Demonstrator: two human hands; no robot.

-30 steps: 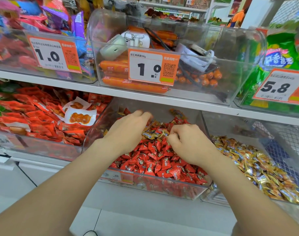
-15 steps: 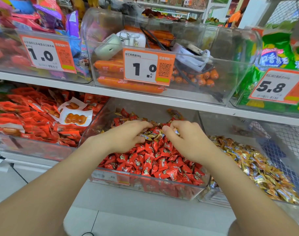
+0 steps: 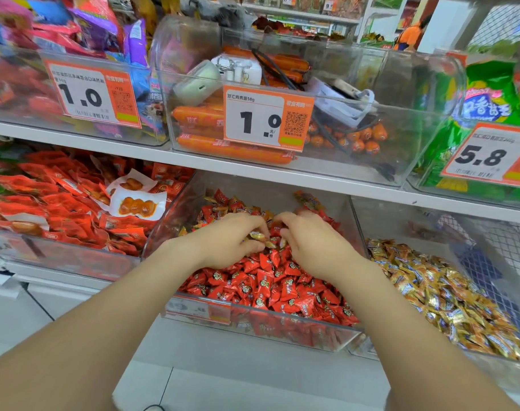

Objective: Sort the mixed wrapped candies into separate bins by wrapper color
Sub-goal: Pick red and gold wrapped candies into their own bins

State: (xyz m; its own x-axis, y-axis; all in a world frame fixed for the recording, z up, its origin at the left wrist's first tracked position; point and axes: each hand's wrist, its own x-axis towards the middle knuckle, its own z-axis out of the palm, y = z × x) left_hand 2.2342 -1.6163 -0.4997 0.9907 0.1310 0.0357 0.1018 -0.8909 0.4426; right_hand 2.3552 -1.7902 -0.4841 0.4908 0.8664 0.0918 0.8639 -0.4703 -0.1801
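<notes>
Candies (image 3: 270, 280): we log gold strays (image 3: 257, 235) unsorted among red in middle bin (image 3: 252, 324); left grip (image 3: 223, 244) pinches one; right grip (image 3: 315, 250) curled, contents untellable.

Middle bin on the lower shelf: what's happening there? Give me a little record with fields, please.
Bin: clear middle bin
Contents: mostly red candies, some gold ones mixed in at the back
Left hand: fingers pinch a gold candy
Right hand: fingers curled into the pile; grip unclear
Neighbour: right bin holds gold candies
</notes>
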